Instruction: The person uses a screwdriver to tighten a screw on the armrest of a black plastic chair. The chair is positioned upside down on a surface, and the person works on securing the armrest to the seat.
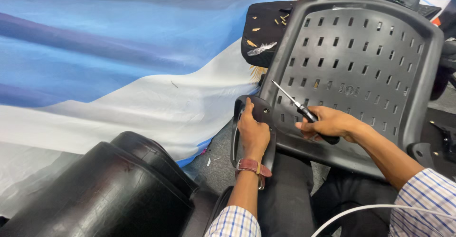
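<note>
A black plastic chair shell (361, 61) with rows of small slots lies tilted across my lap. My left hand (252, 131) grips a black armrest bracket (260, 108) held against the shell's left edge. My right hand (328, 123) is closed on a screwdriver (298, 108) with a black handle; its thin metal shaft points up and to the left over the shell. A wristwatch with a reddish strap (253, 167) is on my left wrist.
A black padded seat cushion (114, 189) lies at the lower left. Blue and white cloth (133, 66) covers the left side. A black panel (266, 30) with loose screws and scraps sits behind the shell. A white cable (361, 211) crosses the lower right.
</note>
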